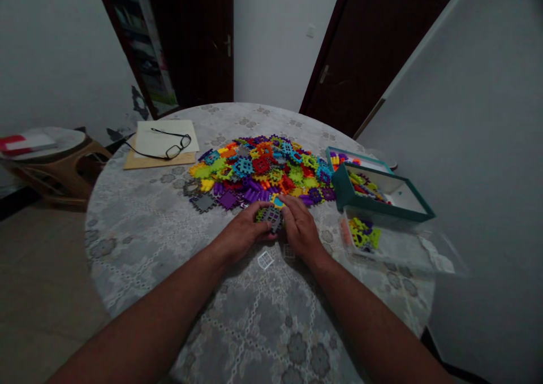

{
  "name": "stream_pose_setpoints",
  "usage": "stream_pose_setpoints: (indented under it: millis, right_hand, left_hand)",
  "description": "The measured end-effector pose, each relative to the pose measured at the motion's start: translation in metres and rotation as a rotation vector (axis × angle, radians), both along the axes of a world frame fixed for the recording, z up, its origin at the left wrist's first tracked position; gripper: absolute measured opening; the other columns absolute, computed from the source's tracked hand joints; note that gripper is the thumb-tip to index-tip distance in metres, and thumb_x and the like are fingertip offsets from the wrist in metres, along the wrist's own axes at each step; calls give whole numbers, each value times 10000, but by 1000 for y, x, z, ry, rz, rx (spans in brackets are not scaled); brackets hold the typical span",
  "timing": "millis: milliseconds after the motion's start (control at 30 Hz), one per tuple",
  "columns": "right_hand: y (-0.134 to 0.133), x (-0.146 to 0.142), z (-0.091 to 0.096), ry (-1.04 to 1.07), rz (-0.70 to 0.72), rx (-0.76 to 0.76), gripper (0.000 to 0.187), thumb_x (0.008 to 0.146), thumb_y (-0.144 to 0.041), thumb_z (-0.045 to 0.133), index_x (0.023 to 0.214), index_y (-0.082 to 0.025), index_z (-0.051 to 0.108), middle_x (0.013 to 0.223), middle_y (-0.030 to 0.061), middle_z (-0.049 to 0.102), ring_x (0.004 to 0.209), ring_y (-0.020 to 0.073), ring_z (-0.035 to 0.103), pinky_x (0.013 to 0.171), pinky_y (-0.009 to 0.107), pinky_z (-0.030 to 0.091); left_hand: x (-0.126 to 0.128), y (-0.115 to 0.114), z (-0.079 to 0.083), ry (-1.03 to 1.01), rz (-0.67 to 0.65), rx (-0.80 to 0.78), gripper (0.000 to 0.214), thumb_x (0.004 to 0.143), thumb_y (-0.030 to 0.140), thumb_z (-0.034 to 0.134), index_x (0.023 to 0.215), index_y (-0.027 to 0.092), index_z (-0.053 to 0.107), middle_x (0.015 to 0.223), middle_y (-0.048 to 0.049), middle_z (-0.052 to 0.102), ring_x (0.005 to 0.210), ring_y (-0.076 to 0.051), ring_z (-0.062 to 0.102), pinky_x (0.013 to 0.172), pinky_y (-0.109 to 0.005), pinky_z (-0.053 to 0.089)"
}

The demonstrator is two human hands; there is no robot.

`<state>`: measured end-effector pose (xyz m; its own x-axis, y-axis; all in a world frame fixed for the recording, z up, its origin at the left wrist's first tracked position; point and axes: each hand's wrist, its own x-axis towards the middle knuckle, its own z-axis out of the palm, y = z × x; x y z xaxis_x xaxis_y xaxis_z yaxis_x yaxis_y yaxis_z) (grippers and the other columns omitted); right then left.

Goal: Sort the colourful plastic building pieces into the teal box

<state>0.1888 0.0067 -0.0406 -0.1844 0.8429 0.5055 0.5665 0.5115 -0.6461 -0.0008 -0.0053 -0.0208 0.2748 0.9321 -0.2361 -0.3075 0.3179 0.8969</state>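
My left hand point(250, 225) is closed on a small block assembly point(271, 218) of interlocking plastic tiles, with a grey lattice face toward me. A yellow piece with a light blue middle point(278, 201) shows at its top. From the other side, my right hand point(300, 225) grips the same assembly, thumb and fingers pressed against it. The fingers hide much of its sides. Below the hands, a white window-shaped piece point(266, 260) lies flat on the tablecloth. Just beyond them spreads a pile of colourful interlocking tiles point(258, 166).
Eyeglasses point(173, 151) rest on papers point(167, 135) at the left. To the right stand an open green-edged box point(409, 197) with loose pieces and a clear plastic container point(390, 251) holding yellow-green pieces. A patterned cloth covers the round table point(139, 248).
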Motion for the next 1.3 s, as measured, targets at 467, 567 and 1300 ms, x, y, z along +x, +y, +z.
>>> stream_pose_setpoints:
  millis: [467,567,1300]
  right_hand:
    - [14,10,-19,-459,-102,21,195,1011,-220,670,1195,-202,732,1180,137,723,1181,325,577,1068,474,472]
    - [16,10,-22,-418,-119,31,182,999,-215,683,1174,-187,726,1129,132,728,1127,312,583,1031,447,475]
    - [-8,-7,9,726,-75,-639,359,834,-505,796,1008,-218,669,730,-12,699,603,164,696,562,276,603]
  left_hand:
    - [-6,11,0,-45,181,-34,538,795,27,763,1298,199,678,1089,-79,709,876,-170,723,830,-364,706]
    - [-7,11,2,-40,166,-38,543,800,42,778,1309,207,683,1014,-50,702,848,-164,724,841,-369,711]
    - [-1,1,7,-54,69,-6,519,852,60,780,1339,198,666,1270,-131,739,972,-209,786,937,-388,664]
